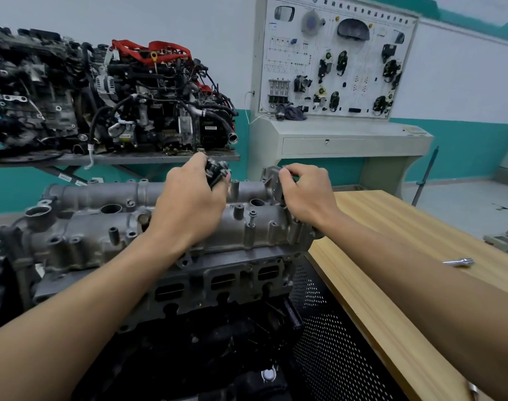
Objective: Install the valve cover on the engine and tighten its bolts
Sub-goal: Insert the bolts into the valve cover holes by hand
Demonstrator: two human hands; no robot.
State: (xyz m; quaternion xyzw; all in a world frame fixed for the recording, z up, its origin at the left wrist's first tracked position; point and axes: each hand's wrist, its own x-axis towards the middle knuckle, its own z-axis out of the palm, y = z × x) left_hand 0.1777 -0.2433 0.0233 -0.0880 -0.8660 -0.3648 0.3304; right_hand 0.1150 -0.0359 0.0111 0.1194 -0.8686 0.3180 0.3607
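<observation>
Dark bolts [216, 172] are clenched in the fingers [198, 166] of the left hand [189, 204], likely kept ready as a supply. The right hand [307, 192] is curled at the far corner of the valve cover [102, 235]; whether a bolt is pinched cannot be told. The cover is seated on the engine [218, 282], with a single bolt [252, 214] stood in its hole.

Even, soft indoor light filled the room; shadows were faint, edges bowed from the wide lens, detail slightly soft.

Wooden table [415, 227], metal part [459, 261] atop
</observation>
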